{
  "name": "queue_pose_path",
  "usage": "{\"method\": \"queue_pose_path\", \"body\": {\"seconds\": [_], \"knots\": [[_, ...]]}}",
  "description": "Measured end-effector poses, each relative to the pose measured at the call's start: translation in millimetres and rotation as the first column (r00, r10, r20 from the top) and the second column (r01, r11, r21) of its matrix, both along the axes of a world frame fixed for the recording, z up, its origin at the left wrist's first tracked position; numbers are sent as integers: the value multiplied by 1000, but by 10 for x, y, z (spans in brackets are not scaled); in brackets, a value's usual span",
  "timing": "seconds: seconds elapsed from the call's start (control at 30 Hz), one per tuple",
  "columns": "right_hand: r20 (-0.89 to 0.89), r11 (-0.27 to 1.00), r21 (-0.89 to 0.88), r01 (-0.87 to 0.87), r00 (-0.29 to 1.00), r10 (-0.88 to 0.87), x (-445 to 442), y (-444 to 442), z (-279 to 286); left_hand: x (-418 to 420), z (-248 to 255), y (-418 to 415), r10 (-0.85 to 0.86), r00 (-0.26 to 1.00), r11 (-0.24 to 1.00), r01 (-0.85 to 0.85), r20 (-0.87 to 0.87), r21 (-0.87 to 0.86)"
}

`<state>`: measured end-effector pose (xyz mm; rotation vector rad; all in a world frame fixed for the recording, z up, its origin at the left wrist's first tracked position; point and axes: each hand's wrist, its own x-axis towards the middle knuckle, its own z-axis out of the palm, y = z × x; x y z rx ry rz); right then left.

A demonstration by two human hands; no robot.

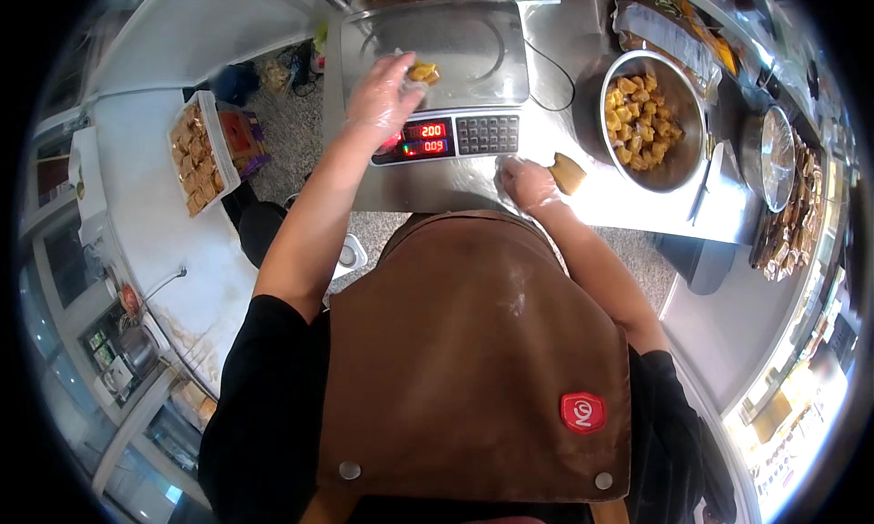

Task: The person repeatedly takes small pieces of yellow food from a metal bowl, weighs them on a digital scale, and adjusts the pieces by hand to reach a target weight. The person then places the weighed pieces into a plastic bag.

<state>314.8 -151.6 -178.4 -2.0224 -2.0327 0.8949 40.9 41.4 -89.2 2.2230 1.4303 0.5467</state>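
Note:
A clear plastic glove covers my left hand [384,95], which is over the left part of the metal weighing platform [471,63] of a digital scale. Its thumb and forefinger lie against a few glossy yellow-brown food pieces [425,72]; whether they grip them is unclear. Red digits glow on the scale's display [427,138], partly covered by my left wrist. My right hand [529,184], also gloved, rests with curled fingers at the counter's front edge, below the keypad [487,135]. Beside its wrist lies a small tan packet [567,174]. What the curled fingers hold, if anything, is hidden.
On the steel counter [437,189], a deep metal bowl [691,162] holds many similar pieces. A knife [707,176] lies to its right, near a second metal bowl [777,158]. Packaged goods [795,217] line the right edge. At left is a white tray of brown pieces [198,158].

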Motion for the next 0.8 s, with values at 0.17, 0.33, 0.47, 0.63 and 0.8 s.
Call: {"method": "queue_pose_path", "body": {"seconds": [0.17, 0.33, 0.47, 0.63, 0.8], "knots": [[-319, 982, 14, 190, 932, -176, -69, 356, 704, 199, 180, 177, -142, 960, 979, 100, -241, -177], [-753, 893, -302, 333, 491, -438, -181, 929, 1135, 274, 155, 146, -151, 982, 983, 137, -114, -121], [-812, 900, -272, 341, 420, -404, -319, 1133, 1417, 366, 526, -201, -202, 953, 971, 225, 226, -81], [-727, 925, -256, 281, 575, -376, -373, 1118, 1718, 401, 747, -413, -362, 910, 932, 357, 201, 64], [-711, 906, -334, 259, 561, -423, -345, 1114, 1760, 460, 778, -493, -383, 912, 923, 370, 146, 107]]}}
